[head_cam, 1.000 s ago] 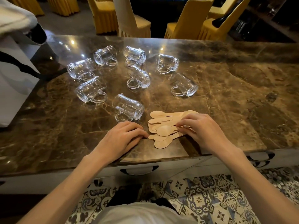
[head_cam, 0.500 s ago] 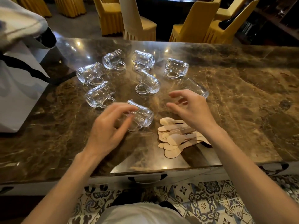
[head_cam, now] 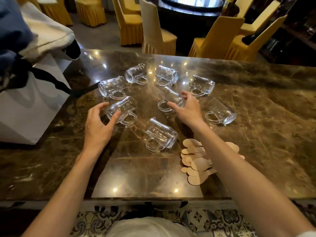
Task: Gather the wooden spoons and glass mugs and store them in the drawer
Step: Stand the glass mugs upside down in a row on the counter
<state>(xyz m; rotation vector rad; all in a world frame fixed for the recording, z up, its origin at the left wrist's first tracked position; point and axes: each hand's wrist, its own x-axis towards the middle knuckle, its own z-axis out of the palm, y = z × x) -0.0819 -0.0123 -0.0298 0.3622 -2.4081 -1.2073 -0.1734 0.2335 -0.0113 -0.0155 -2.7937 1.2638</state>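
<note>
Mug gathering is in hand. Beyond the wooden spoons (head_cam: 195, 165), the left hand (head_cam: 97, 127) has its grip curled round the first mug (head_cam: 124, 107), and the right hand (head_cam: 189, 109) round the second mug (head_cam: 171, 100). Next, both need a firm lift.

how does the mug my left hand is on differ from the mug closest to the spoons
The left-hand mug has the left hand curled round its mouth end; the mug by the spoons lies untouched. The left-hand mug's mouth points left, toward that hand; the mug by the spoons opens right, toward the wooden spoons. Both are clear glass, lying on their sides, handles toward you.
</note>
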